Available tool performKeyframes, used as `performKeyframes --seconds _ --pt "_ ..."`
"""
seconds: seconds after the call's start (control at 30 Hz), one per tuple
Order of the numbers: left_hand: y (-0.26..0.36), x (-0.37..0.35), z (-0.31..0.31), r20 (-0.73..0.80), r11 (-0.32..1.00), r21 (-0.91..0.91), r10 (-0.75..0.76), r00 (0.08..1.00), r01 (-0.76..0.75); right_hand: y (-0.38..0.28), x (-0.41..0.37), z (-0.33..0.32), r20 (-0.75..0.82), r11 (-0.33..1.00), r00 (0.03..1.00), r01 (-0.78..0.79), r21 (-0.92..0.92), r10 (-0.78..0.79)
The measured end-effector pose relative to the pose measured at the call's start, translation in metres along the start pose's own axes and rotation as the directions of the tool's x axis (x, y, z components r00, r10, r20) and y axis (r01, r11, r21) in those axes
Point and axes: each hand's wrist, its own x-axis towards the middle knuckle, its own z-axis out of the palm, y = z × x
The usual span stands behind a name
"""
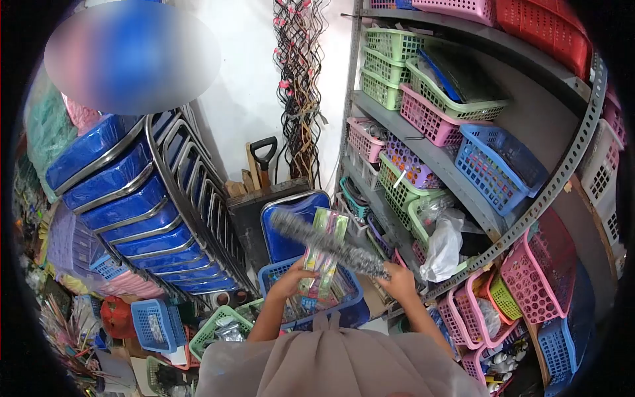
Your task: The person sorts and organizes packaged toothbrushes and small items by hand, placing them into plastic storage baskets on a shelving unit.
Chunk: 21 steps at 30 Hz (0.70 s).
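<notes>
My left hand (pixel 292 280) is closed on the left edge of a long green, white and pink package (pixel 322 280), which stands tilted over a blue basket (pixel 357 289). What is inside the package is too small to make out. In my right hand (pixel 398 282) is the end of a long dark grey feather duster (pixel 354 257), smeared by motion. The duster slants up to the left and crosses in front of the package. Assorted small packets lie in the basket, partly hidden by the package and my arms.
Blue-cushioned metal chairs (pixel 142 210) are stacked at the left. A metal shelf rack (pixel 430 147) with coloured plastic baskets stands at the right. Behind the blue basket is a blue chair cushion (pixel 272 233). A green basket (pixel 217 329) sits at the lower left.
</notes>
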Motion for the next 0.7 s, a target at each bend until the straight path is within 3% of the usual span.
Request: performKeyframes --seconds 0.1,0.17,0.2,0.27,0.3,0.5,0.57,0.6,0.67,0.7 --pt "0.003 -0.003 -0.001 -0.008 0.997 -0.032 -0.063 0.998 0.063 0.000 0.001 -0.003 0.032 0.989 0.990 0.137 -0.055 -0.136" --pt "-0.003 -0.001 -0.003 -0.003 0.998 -0.050 -0.039 0.999 0.038 -0.002 0.003 0.002 0.015 0.998 0.998 -0.060 -0.013 0.061" --pt "-0.002 -0.002 -0.002 -0.007 0.998 -0.053 -0.038 0.999 0.038 -0.001 0.002 0.002 0.019 0.998 0.998 -0.058 -0.013 0.058" --pt "0.000 -0.006 0.001 -0.027 0.997 -0.058 -0.060 0.998 0.059 0.003 -0.002 0.001 0.109 0.983 0.980 0.173 -0.064 -0.166" --pt "-0.002 -0.004 -0.003 -0.028 0.997 -0.058 -0.061 0.998 0.060 0.003 -0.002 -0.001 0.111 0.983 0.980 0.173 -0.063 -0.165" --pt "-0.012 -0.002 -0.008 0.037 0.996 -0.092 0.008 0.999 -0.004 0.008 -0.002 -0.004 0.023 0.997 0.997 -0.070 -0.026 0.070" --pt "-0.014 -0.002 -0.014 0.008 0.991 -0.124 -0.054 0.999 0.054 0.016 -0.004 -0.003 0.077 0.969 0.967 0.246 -0.021 -0.243" --pt "-0.014 -0.002 -0.016 0.009 0.991 -0.126 -0.055 0.998 0.056 0.010 -0.003 -0.007 0.079 0.969 0.967 0.245 -0.023 -0.242" --pt "-0.014 -0.003 -0.019 0.035 0.978 -0.200 -0.049 0.998 0.055 -0.005 -0.001 -0.014 0.066 0.999 0.997 -0.032 -0.011 0.033" --pt "-0.014 -0.003 -0.019 0.035 0.978 -0.202 -0.049 0.998 0.055 -0.002 -0.002 -0.010 0.067 0.999 0.997 -0.032 -0.013 0.033"
